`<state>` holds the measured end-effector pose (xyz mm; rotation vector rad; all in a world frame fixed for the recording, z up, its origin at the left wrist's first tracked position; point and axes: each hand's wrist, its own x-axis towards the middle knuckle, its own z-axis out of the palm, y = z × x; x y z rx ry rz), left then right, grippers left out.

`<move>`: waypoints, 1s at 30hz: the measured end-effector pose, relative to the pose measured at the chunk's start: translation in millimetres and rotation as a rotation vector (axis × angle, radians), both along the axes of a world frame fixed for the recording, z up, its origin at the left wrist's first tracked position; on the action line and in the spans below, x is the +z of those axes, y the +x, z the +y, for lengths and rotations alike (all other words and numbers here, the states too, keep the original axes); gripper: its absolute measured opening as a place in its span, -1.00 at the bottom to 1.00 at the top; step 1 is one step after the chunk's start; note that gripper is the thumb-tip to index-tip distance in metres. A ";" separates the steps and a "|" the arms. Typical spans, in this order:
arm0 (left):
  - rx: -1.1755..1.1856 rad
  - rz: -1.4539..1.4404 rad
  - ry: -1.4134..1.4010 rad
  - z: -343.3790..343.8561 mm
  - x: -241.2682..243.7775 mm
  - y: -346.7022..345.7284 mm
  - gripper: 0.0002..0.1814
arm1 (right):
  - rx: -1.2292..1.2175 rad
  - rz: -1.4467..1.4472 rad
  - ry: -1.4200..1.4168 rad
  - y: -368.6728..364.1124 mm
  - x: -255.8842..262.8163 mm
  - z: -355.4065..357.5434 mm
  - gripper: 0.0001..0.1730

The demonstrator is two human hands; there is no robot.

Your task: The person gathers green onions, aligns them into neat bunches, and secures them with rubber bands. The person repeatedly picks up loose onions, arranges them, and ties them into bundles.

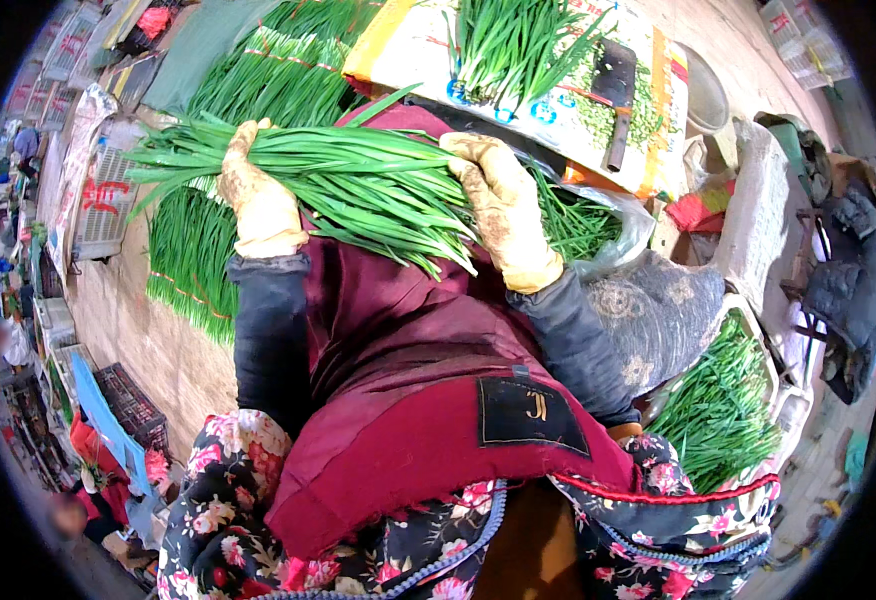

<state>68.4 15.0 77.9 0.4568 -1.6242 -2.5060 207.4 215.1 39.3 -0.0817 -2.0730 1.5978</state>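
A loose bunch of garlic chives [363, 169] lies across the space above my lap, over a dark red cloth [400, 315]. My left hand [258, 195], in a soiled cream glove, wraps around the bunch towards its left end. At the right end, my right hand [502, 210], gloved alike, has its curled fingers on the leaves. Tied bundles of chives [190, 255] rest on the ground beyond my left wrist, and more bundles [265, 82] are stacked farther ahead.
Ahead on the right, a package-covered work surface [423, 45] bears loose chives [517, 45], a cleaver [616, 82] and green trimmings. Chives fill a sack [723, 412] by my right side. Plastic crates [104, 199] stand left; another person [93, 480] is at lower left.
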 end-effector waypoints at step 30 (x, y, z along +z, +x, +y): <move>-0.002 0.376 -1.448 -12.9 -4.1 7.7 -0.49 | 0.083 0.382 1.015 -24.3 46.7 -58.8 -0.82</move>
